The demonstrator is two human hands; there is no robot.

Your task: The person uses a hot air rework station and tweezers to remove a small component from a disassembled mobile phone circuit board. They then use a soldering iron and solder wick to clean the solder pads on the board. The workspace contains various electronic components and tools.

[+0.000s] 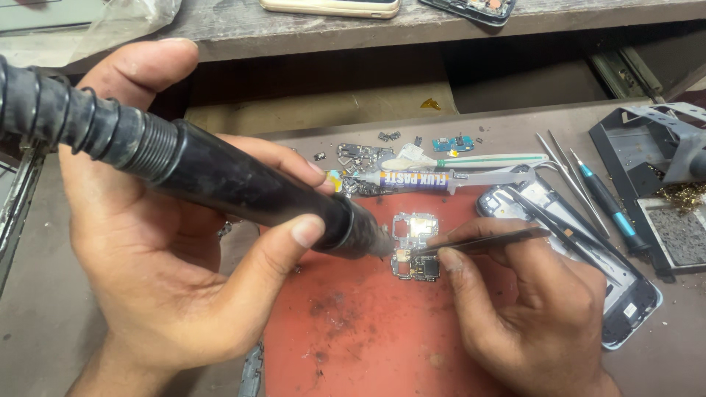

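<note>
Left hand (pixel 176 242) is seen in the head view clenched around a black hot-air handpiece (pixel 220 173), its ribbed hose running off the upper left edge and its nozzle lowered onto a small circuit board (pixel 414 246). Right hand (pixel 529 309) is pinched on thin tweezers (pixel 478 241), whose tips are set against the same board, just beside the nozzle. The board is laid on a red work mat (pixel 368 331) on the grey desk (pixel 44 331). Behind it a paste syringe (pixel 426 180) is placed among loose small parts. To the right, an opened phone frame (pixel 625 294) is partly covered by the right hand, with spare tweezers and a blue-handled screwdriver (pixel 607 202) close by.
</note>
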